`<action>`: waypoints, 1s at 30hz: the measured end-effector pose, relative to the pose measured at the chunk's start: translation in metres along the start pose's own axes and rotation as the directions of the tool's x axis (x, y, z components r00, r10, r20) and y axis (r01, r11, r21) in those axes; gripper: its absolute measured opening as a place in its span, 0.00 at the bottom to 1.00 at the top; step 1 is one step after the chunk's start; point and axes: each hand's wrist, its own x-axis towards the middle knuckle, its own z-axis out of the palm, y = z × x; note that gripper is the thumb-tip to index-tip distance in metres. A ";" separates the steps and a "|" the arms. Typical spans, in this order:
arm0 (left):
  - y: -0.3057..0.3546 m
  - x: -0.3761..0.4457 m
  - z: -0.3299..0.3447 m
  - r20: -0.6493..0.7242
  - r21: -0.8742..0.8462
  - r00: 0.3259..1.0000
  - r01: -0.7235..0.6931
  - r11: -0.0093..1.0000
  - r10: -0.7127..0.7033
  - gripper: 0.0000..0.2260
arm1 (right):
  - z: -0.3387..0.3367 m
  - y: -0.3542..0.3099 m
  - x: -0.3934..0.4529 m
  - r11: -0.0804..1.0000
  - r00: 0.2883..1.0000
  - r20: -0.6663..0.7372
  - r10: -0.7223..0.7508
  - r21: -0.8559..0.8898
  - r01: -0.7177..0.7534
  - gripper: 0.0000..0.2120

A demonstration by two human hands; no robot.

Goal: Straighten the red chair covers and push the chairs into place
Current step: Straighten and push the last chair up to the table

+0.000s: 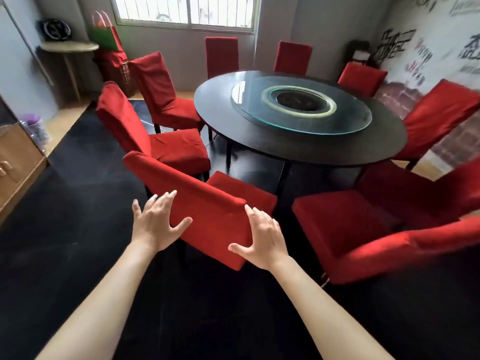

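A chair in a red cover stands right in front of me, its back toward me and its seat facing the round black table. My left hand lies open with spread fingers at the left side of the chair back. My right hand is open at the back's right edge, thumb across the red cloth. Several more red-covered chairs ring the table; the two on the left stand pulled out and angled, their covers wrinkled.
A glass turntable sits on the table. Two red chairs crowd the right side close to me. A wooden cabinet is at the left wall, a small side table in the far corner. Dark floor spreads to the left.
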 end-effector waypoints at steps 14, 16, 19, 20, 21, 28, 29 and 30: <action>-0.040 0.111 0.000 0.047 0.034 0.981 -0.192 0.981 0.190 0.36 | 0.026 -0.031 0.064 0.995 0.995 -0.034 0.093 -0.018 -0.094 0.51; -0.048 0.125 0.002 0.051 0.030 0.980 -0.193 0.981 0.191 0.36 | 0.033 -0.038 0.077 0.996 0.995 -0.040 0.088 -0.027 -0.089 0.52; -0.066 0.147 0.007 0.036 0.029 0.985 -0.170 0.985 0.169 0.36 | 0.040 -0.049 0.100 0.994 0.995 -0.051 0.091 -0.063 -0.094 0.52; -0.072 0.153 0.008 0.056 0.029 0.985 -0.167 0.985 0.165 0.36 | 0.042 -0.054 0.105 0.993 0.995 -0.035 0.099 -0.064 -0.101 0.52; -0.077 0.157 0.010 0.072 0.026 0.983 -0.169 0.985 0.167 0.36 | 0.045 -0.059 0.109 0.993 0.995 -0.027 0.101 -0.063 -0.102 0.52; -0.097 0.197 0.029 0.127 0.000 0.959 -0.256 0.967 0.254 0.36 | 0.055 -0.085 0.145 0.976 0.983 -0.042 0.177 -0.120 -0.181 0.52; -0.100 0.205 0.030 0.140 -0.005 0.952 -0.274 0.962 0.272 0.36 | 0.057 -0.089 0.148 0.969 0.978 -0.040 0.203 -0.136 -0.207 0.52; -0.103 0.210 0.032 0.162 -0.013 0.944 -0.289 0.957 0.287 0.36 | 0.058 -0.092 0.151 0.960 0.973 -0.037 0.229 -0.160 -0.232 0.52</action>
